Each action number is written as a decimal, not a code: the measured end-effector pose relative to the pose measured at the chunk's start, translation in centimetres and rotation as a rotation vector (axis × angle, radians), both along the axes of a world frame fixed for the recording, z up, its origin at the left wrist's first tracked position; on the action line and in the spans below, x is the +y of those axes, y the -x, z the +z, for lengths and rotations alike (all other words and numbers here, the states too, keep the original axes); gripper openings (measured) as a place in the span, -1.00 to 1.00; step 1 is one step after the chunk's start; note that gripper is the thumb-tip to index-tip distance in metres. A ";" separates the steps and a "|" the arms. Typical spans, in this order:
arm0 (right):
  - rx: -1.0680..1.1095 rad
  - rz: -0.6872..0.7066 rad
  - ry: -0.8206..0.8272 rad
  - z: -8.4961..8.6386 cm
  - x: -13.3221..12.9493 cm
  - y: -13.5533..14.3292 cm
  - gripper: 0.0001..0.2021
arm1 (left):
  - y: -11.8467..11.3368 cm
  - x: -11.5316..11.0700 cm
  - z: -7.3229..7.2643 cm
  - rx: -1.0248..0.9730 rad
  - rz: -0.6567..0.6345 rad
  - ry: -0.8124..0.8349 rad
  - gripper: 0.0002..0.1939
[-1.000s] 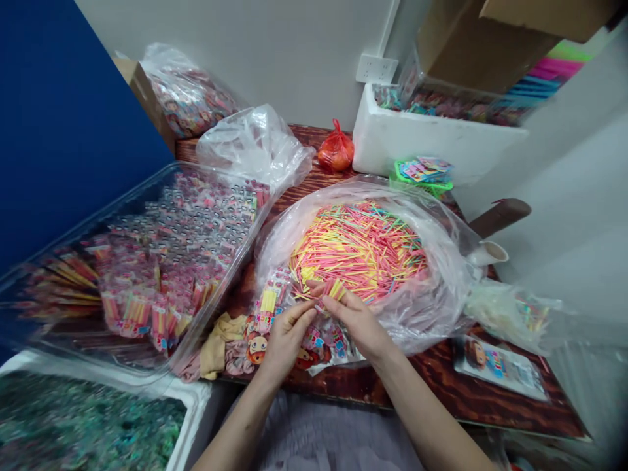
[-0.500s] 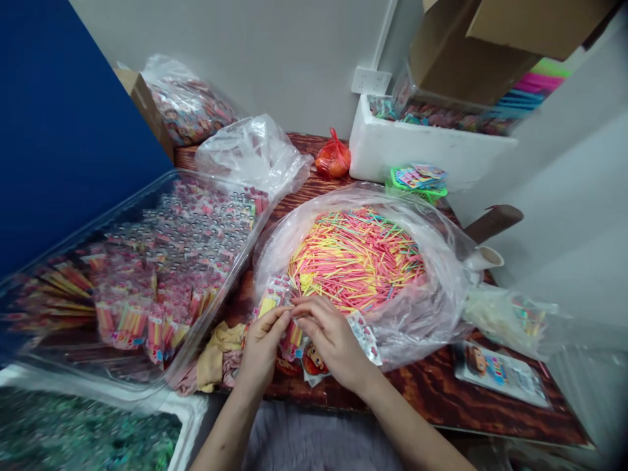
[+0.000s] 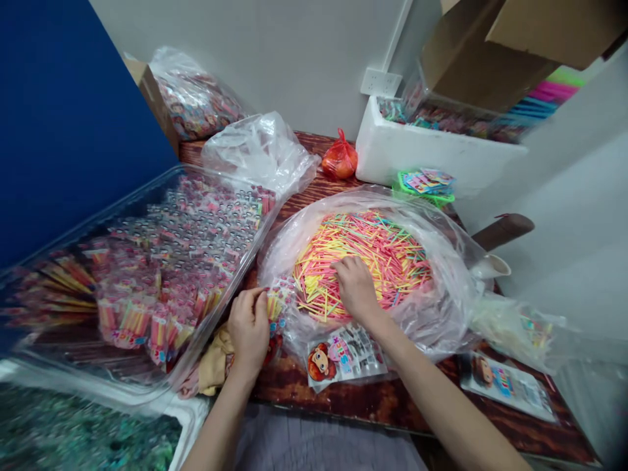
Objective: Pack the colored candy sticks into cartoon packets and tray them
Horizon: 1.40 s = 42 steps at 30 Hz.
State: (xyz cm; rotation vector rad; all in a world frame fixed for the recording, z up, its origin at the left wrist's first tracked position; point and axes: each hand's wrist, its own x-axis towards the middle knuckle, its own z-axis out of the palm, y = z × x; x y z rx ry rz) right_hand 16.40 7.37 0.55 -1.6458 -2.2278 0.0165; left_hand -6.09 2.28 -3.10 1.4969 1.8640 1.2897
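Note:
A large clear plastic bag (image 3: 441, 307) lies open on the wooden table, full of thin pink, yellow and green sticks (image 3: 373, 261). My right hand (image 3: 356, 288) is over the left middle of the sticks, fingers curled down with the tips at the pile; what they hold, if anything, is hidden. My left hand (image 3: 250, 324) is closed, fingers bent, beside small printed packets (image 3: 279, 301) at the bag's left edge; its grip is hidden. A printed pouch with a cartoon face (image 3: 343, 356) lies flat between my forearms.
At left a clear tray (image 3: 240, 275) holds many filled packets. Cloths (image 3: 216, 363) lie beside it. Behind are a red bag (image 3: 339, 159), a green basket (image 3: 426, 190) and a white foam box (image 3: 432, 147). Another pouch (image 3: 510, 386) lies at right.
My hands have parted: the right moved up and right onto the sticks, the left slightly left. The printed pouch is now more exposed. The view has shifted slightly.

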 end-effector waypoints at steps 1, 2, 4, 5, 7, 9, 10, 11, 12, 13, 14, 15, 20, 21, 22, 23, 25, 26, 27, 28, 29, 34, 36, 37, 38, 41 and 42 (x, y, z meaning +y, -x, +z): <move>-0.143 0.010 -0.006 -0.4 0.9 -0.5 -0.80 | -0.1 0.3 -0.5 0.139 0.001 -0.023 -0.77; -0.263 0.035 -0.012 -0.7 1.5 -0.7 -0.80 | -0.2 0.6 -1.1 0.239 0.002 -0.030 -0.77; -0.420 0.116 -0.032 -1.0 2.2 -0.9 -0.81 | -0.4 0.8 -1.8 0.335 0.013 -0.022 -0.76; -0.467 0.155 -0.044 -1.0 2.4 -0.8 -0.81 | -0.5 0.9 -2.1 0.348 0.020 -0.022 -0.76; -0.529 0.200 -0.057 -1.2 2.5 -0.5 -0.81 | -0.5 0.8 -2.2 0.343 0.024 -0.023 -0.76; -0.564 0.206 -0.053 -1.4 2.6 -0.2 -0.81 | -0.4 0.7 -2.1 0.330 0.018 -0.017 -0.76; -0.570 0.205 -0.046 -1.6 2.7 -0.1 -0.81 | -0.3 0.7 -2.0 0.324 0.014 -0.011 -0.75; -0.567 0.202 -0.040 -1.7 2.8 -0.2 -0.81 | -0.2 0.7 -1.9 0.320 0.009 -0.005 -0.75; -0.556 0.195 -0.036 -1.8 3.0 -0.3 -0.81 | -0.1 0.7 -1.9 0.318 0.002 0.002 -0.75; -0.539 0.185 -0.034 -1.8 3.2 -0.6 -0.81 | 0.0 0.6 -1.8 0.315 -0.006 0.009 -0.75; -0.515 0.171 -0.035 -1.8 3.4 -0.9 -0.81 | 0.0 0.6 -1.8 0.311 -0.014 0.013 -0.75; -0.483 0.153 -0.037 -1.7 3.6 -1.3 -0.82 | 0.1 0.5 -1.7 0.306 -0.023 0.018 -0.75; -0.210 0.082 0.014 -1.1 4.8 -3.7 -0.79 | 0.3 0.1 -1.2 0.334 -0.058 0.061 -0.73; -0.152 0.084 0.027 -0.9 5.1 -4.1 -0.78 | 0.3 0.1 -1.0 0.352 -0.065 0.077 -0.73; -0.099 0.096 0.035 -0.8 5.4 -4.5 -0.79 | 0.3 0.0 -0.8 0.369 -0.072 0.091 -0.73; -0.057 0.116 0.039 -0.6 5.6 -4.9 -0.79 | 0.3 0.0 -0.7 0.384 -0.078 0.102 -0.72; -0.016 0.166 0.057 -0.2 5.9 -5.4 -0.78 | 0.3 -0.1 -0.5 0.411 -0.089 0.108 -0.71; -0.020 0.184 0.071 0.0 5.9 -5.6 -0.78 | 0.3 -0.1 -0.4 0.422 -0.094 0.108 -0.70; -0.033 0.189 0.084 0.2 5.9 -5.8 -0.77 | 0.3 -0.2 -0.4 0.433 -0.098 0.107 -0.68; -0.050 0.185 0.094 0.3 5.8 -5.9 -0.76 | 0.3 -0.2 -0.4 0.445 -0.102 0.107 -0.67; -0.067 0.179 0.097 0.4 5.8 -5.9 -0.76 | 0.2 -0.3 -0.4 0.458 -0.105 0.107 -0.65; -0.060 0.162 0.043 0.6 5.4 -6.0 -0.76 | -0.2 -0.7 -0.1 0.525 -0.077 0.076 -0.55; -0.028 0.133 -0.005 0.6 5.4 -6.1 -0.76 | -0.7 -0.9 0.1 0.538 -0.047 0.039 -0.48; -0.018 0.125 -0.025 0.6 5.3 -6.2 -0.76 | -1.0 -1.1 0.3 0.537 -0.037 0.019 -0.45; -0.012 0.123 -0.040 0.7 5.2 -6.3 -0.75 | -1.3 -1.3 0.5 0.529 -0.037 -0.001 -0.44; 0.011 0.114 -0.071 0.7 4.5 -6.3 -0.75 | -2.9 -2.0 1.3 0.457 -0.094 -0.061 -0.42; 0.024 0.099 -0.077 0.6 4.1 -6.3 -0.76 | -3.5 -2.2 1.7 0.421 -0.132 -0.079 -0.42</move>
